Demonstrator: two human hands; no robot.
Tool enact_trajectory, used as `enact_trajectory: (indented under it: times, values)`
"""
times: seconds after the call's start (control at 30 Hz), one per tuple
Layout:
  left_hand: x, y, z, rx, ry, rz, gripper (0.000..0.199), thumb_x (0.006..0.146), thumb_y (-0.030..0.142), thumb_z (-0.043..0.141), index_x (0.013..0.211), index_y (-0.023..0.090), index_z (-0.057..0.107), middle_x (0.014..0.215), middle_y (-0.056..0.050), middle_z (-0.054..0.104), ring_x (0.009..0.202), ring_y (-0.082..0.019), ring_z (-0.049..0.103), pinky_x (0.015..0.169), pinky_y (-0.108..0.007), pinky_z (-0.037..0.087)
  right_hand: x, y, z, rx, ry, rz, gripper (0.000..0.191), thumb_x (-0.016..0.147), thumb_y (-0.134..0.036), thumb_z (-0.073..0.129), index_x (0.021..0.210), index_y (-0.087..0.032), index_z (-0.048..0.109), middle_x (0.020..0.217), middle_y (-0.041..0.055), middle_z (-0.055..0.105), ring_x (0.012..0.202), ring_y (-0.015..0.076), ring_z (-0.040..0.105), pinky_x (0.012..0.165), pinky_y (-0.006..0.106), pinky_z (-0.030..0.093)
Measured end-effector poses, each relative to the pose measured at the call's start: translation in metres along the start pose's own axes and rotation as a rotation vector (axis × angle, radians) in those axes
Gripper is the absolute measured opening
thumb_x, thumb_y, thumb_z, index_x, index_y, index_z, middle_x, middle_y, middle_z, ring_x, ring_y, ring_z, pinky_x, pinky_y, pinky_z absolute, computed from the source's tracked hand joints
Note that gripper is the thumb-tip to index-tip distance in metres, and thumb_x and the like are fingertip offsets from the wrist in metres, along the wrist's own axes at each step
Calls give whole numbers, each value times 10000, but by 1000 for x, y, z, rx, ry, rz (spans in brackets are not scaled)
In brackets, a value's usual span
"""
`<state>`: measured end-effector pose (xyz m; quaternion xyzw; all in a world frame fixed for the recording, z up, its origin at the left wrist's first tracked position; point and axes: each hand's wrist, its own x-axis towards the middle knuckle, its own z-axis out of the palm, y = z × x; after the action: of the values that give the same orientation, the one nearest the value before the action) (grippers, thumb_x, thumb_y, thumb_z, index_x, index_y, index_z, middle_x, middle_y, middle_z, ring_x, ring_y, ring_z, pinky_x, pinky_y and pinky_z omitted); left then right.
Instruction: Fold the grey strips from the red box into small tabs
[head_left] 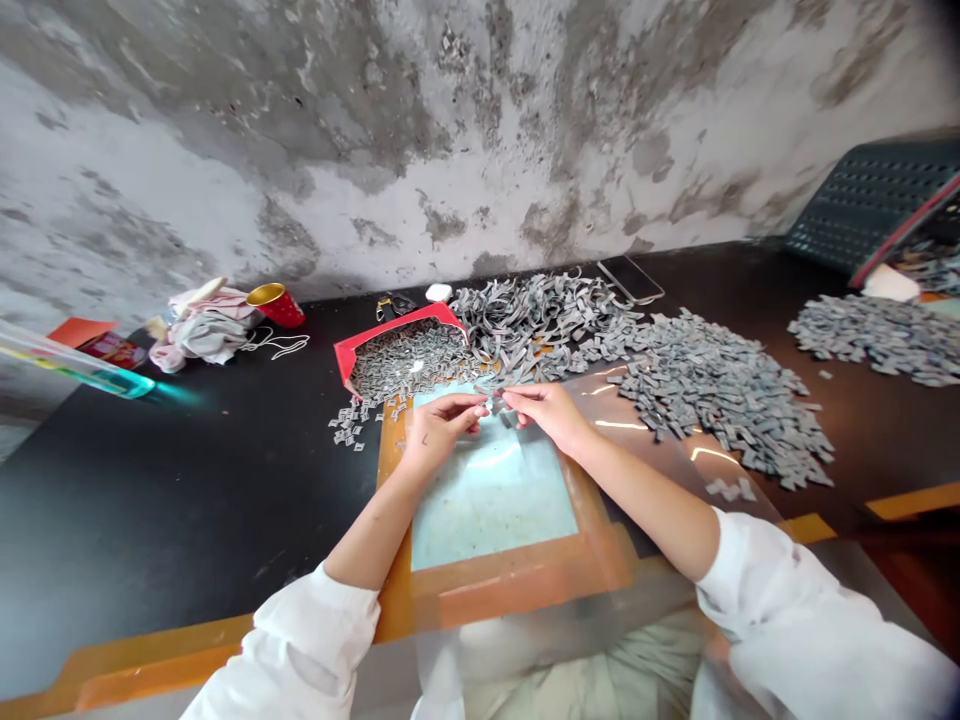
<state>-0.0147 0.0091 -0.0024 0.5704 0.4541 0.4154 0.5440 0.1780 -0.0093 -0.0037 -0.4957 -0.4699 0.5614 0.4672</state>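
Observation:
My left hand (444,428) and my right hand (549,412) meet over a pale blue sheet (491,505), thumbs and forefingers pinched close together. A small greyish piece shows between the fingertips, too small and blurred to name. Just beyond my left hand lies a red box (397,328), open toward me, with many small grey square buckle-like pieces (409,362) in and before it. Behind my fingers is a heap of longer grey strips (544,315). To the right of my right hand spreads a pile of short folded grey pieces (712,390).
A red cup with gold inside (277,303) and crumpled cloths (210,325) stand at the left. A phone-like flat slab (631,278) lies by the wall. At the far right a dark basket (874,205) lies tipped beside another grey pile (881,338).

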Motion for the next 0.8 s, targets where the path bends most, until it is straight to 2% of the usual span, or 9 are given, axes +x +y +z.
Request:
enact_trajectory:
  times: [0.13, 0.2, 0.3, 0.4, 0.53, 0.67, 0.8]
  values:
    - [0, -4, -1, -45, -41, -22, 357, 680, 382, 780, 949, 156, 717, 763, -46, 699, 587, -118, 614, 596, -261, 546, -5, 1, 3, 37, -34, 9, 389, 764, -421, 660, 1065, -181, 717, 885, 58, 723, 549, 84, 582, 579, 246, 520]
    - [0, -5, -2, -16, -44, -11, 347, 704, 377, 762, 970, 160, 710, 719, -34, 688, 574, -116, 610, 588, -251, 538, -8, 1, 5, 9, -54, -36, 390, 784, -414, 639, 1101, -196, 704, 877, 47, 723, 557, 85, 587, 592, 245, 523]
    - [-1, -5, -1, 22, -57, 7, 292, 731, 370, 740, 930, 160, 696, 617, -10, 649, 539, -115, 597, 559, -234, 520, -11, 1, 7, -84, -15, -143, 359, 811, -395, 614, 1107, -213, 705, 837, 31, 716, 556, 80, 573, 605, 234, 509]
    - [-1, -3, 0, -11, -72, -6, 281, 714, 368, 754, 892, 161, 689, 649, -11, 657, 548, -117, 604, 556, -235, 528, -12, 1, 8, -123, 15, -198, 338, 806, -392, 623, 1074, -211, 721, 914, 49, 711, 598, 91, 587, 624, 238, 509]
    - [-1, -2, 1, -3, -31, -48, 317, 707, 386, 756, 919, 153, 721, 706, -32, 684, 591, -118, 617, 593, -243, 549, -10, 3, 10, -35, 13, -169, 318, 782, -428, 646, 984, -205, 749, 1007, 71, 706, 695, 132, 620, 632, 260, 523]
    - [-2, -2, 1, 18, -24, -79, 352, 720, 394, 744, 974, 153, 721, 741, -43, 700, 628, -129, 638, 609, -239, 552, -8, 5, 13, 60, 36, -129, 308, 753, -390, 685, 1009, -227, 739, 821, 27, 715, 637, 121, 593, 665, 279, 511]
    - [-3, -5, 1, 19, -75, -77, 344, 749, 395, 713, 1000, 160, 706, 797, -56, 708, 667, -147, 655, 607, -241, 553, -4, 8, 17, 157, 20, -85, 305, 710, -369, 723, 987, -239, 734, 884, 26, 715, 765, 150, 625, 695, 279, 511]
